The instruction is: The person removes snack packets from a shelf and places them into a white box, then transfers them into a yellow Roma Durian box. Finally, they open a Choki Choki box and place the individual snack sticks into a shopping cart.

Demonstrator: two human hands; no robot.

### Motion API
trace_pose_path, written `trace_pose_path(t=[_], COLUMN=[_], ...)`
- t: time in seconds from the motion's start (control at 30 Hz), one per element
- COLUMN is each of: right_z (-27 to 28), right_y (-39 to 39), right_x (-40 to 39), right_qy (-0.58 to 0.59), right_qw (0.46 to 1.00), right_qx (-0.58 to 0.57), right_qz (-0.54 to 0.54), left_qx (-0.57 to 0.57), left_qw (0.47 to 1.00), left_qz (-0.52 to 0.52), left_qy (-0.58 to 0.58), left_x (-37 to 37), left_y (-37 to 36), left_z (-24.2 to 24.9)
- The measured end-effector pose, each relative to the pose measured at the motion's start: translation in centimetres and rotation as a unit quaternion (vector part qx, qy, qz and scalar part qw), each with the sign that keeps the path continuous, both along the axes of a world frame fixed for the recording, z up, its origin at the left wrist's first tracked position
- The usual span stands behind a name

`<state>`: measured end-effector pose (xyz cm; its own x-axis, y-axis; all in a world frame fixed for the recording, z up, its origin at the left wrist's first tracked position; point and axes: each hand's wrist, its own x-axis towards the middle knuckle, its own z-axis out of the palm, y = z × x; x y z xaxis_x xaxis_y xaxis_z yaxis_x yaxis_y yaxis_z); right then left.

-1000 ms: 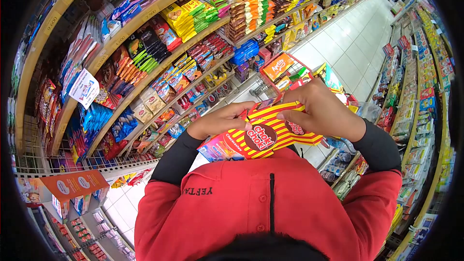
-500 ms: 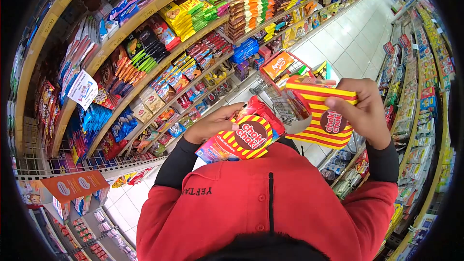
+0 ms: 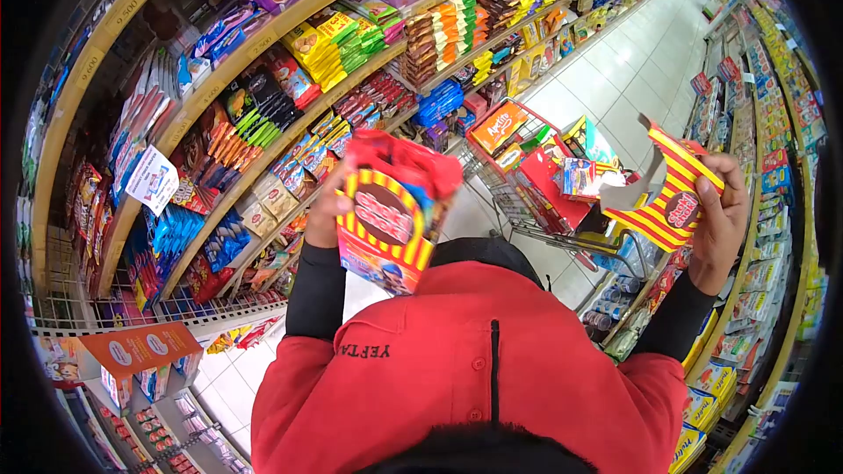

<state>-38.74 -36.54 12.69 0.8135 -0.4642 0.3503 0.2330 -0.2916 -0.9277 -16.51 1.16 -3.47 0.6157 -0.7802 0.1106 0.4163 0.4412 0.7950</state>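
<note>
My left hand (image 3: 325, 213) is closed round the left side of a Choki Choki chocolate box (image 3: 384, 226), red and yellow striped with a brown oval. Red packets (image 3: 408, 156) show at the box's top. Out to the right, my right hand (image 3: 722, 215) pinches a torn box lid (image 3: 672, 197) with the same stripes and brown oval. The lid hangs apart from the box, its grey inner side partly showing. Some of the left fingers are hidden behind the box.
A shopping cart (image 3: 575, 246) stands ahead, loaded with an orange box (image 3: 498, 126) and several other packs. Snack shelves (image 3: 290, 22) curve along the left; another shelf row (image 3: 757, 237) lines the right. An orange display carton (image 3: 140, 344) sits at lower left.
My right hand has moved right with the torn lid, away from the box. My left hand has shifted slightly left, and the box has been raised and turned more upright.
</note>
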Motion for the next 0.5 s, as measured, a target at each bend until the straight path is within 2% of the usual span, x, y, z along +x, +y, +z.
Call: trace_pose_path(t=[0.03, 0.1, 0.17, 0.23, 0.3, 0.33, 0.37, 0.4, 0.47, 0.5], right_z=[-0.3, -1.5, -2.5, -3.4, -3.8, -4.1, -4.0, -3.9, -3.5, -3.4], right_y=[-0.5, -2.4, -3.8, -5.0, -6.0, -6.5, -7.2, -7.8, -8.9, -9.9], right_x=[-0.5, -2.1, -3.7, -5.2, -7.1, -8.2, -9.4, -10.5, -12.1, -13.1], right_qy=[-0.025, -0.042, -0.058, -0.073, -0.082, -0.087, -0.086, -0.083, -0.091, -0.09], right_qw=[0.999, 0.998, 0.991, 0.987, 0.978, 0.97, 0.967, 0.963, 0.948, 0.945], right_qx=[0.02, 0.039, 0.085, 0.084, 0.091, 0.087, 0.08, 0.064, 0.039, 0.037], right_qz=[-0.031, -0.029, -0.091, -0.116, -0.171, -0.209, -0.228, -0.249, -0.302, -0.313], left_qx=[-0.079, -0.187, -0.293, -0.384, -0.371, -0.383, -0.366, -0.321, -0.315, -0.295], left_qw=[0.996, 0.977, 0.955, 0.899, 0.923, 0.92, 0.923, 0.911, 0.906, 0.924], left_qz=[-0.021, 0.068, 0.032, -0.209, -0.103, -0.075, -0.111, -0.249, -0.282, -0.234], left_qy=[0.038, 0.082, 0.04, -0.023, -0.009, -0.01, -0.045, -0.075, -0.015, -0.06], left_x=[1.1, 1.6, 1.9, 4.6, 4.1, 2.3, 4.0, 5.2, 5.4, 4.5], left_y=[-0.3, -2.0, -4.9, -6.1, -6.4, -7.6, -6.7, -6.9, -6.6, -6.7], left_z=[-0.2, -1.0, 0.3, 0.0, 1.2, 4.1, 1.8, 2.4, 1.9, 2.4])
